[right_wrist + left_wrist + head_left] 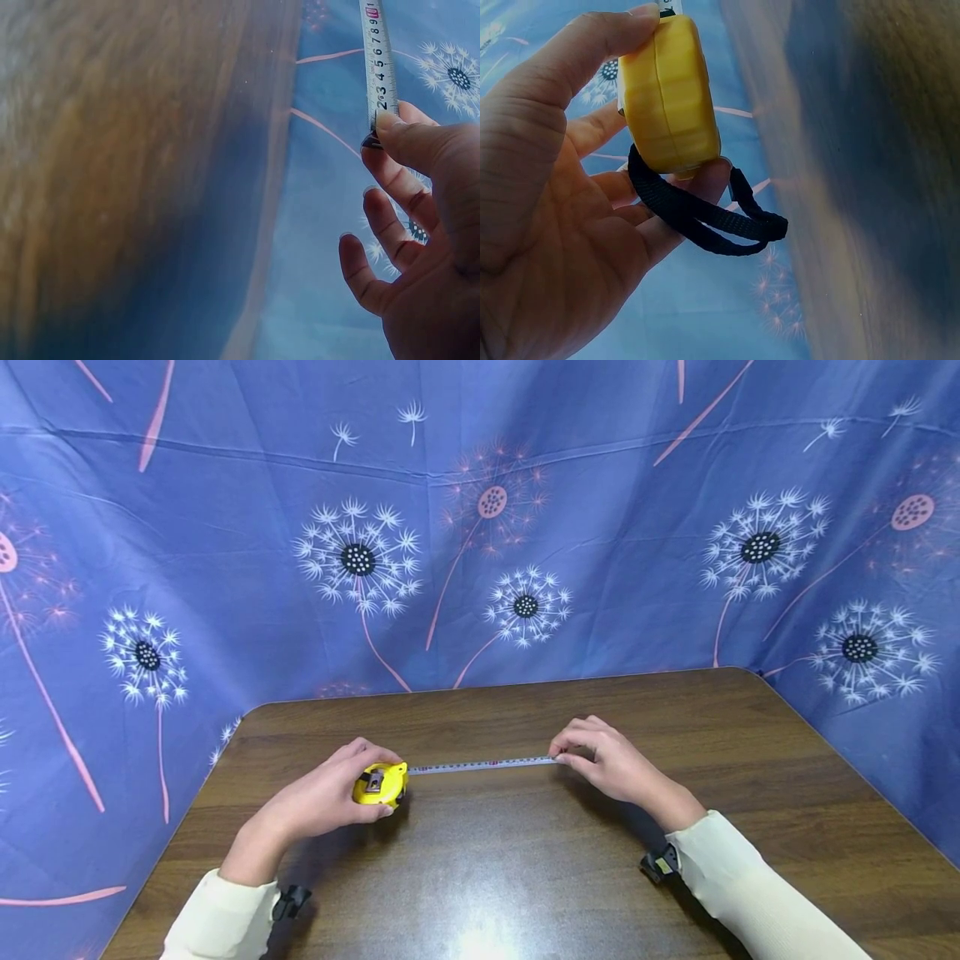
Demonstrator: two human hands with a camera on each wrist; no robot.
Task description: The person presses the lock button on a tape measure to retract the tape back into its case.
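Observation:
My left hand grips a yellow tape measure between thumb and fingers, above the left half of the table. A black wrist strap loops from the yellow case in the left wrist view. From the case a pale blade stretches straight across to my right hand. There the thumb and forefinger pinch the blade's end, beside its dark end hook. Black numbers show along the blade in the right wrist view, while the other fingers of that hand are spread loosely below.
The brown wooden table has rounded far corners and a bright glare near its front. Behind it and at both sides hangs a blue cloth printed with dandelions. Small black devices are worn at both wrists.

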